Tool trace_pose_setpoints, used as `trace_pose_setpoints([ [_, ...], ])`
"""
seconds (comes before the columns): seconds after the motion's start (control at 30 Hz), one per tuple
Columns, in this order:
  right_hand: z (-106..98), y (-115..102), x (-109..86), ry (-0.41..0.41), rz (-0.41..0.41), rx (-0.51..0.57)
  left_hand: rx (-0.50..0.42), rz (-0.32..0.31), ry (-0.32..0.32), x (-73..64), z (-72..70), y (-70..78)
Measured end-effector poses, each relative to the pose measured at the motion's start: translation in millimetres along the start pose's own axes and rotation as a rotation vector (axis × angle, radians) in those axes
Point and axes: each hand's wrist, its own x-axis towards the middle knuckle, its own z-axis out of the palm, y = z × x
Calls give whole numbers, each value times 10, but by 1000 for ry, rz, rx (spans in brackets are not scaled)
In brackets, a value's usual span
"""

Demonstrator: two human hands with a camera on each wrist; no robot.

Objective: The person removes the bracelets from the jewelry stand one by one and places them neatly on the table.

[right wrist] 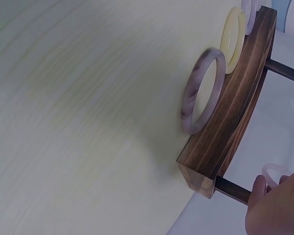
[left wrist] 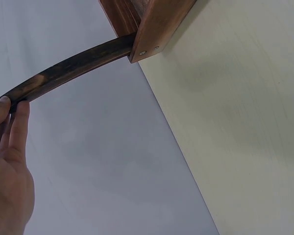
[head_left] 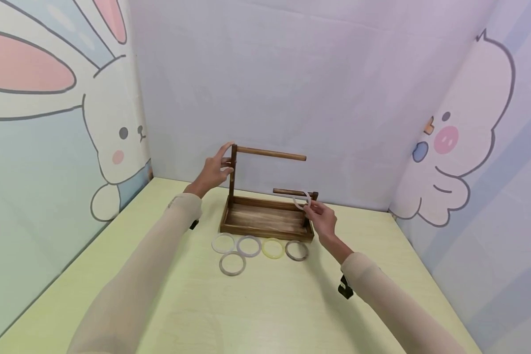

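My left hand (head_left: 212,171) grips the tall post (left wrist: 63,73) of a dark wooden bangle rack (head_left: 265,232) near its top, with fingertips and thumb against the wood. My right hand (head_left: 323,220) pinches a pale, whitish bangle (head_left: 294,202) between thumb and fingers at the rack's lower bar (head_left: 283,191). That bangle overlaps the bar close to the short post. In the right wrist view the hand covers much of the pale bangle (right wrist: 272,169). The upper bar (head_left: 270,153) carries nothing.
In front of the rack lie a whitish bangle (head_left: 213,244), a lavender one (head_left: 238,247), a yellow one (head_left: 263,250) and a mottled purple one (right wrist: 190,98). A greyish-brown bangle (head_left: 221,265) lies nearer on the table (head_left: 265,314). A curtain (head_left: 336,98) hangs behind.
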Motion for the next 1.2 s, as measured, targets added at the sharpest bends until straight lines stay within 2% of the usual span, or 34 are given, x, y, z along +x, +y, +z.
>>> trace_pose_setpoints([
  [0.27, 52, 30, 9, 16, 1, 24, -5, 15, -2, 5, 1, -3],
  [0.73, 126, 11, -23, -37, 17, 139, -15, 4, -3, 7, 6, -16],
  [0.87, 167, 10, -28, -45, 14, 104, -19, 8, 1, 6, 2, -26],
  [1.07, 231, -13, -60, -45, -30, -25, -14, 17, 1, -3, -7, -19],
  [1.2, 277, -28, -92, -57, -47, -58, 3, 31, 1, -2, -8, -12],
])
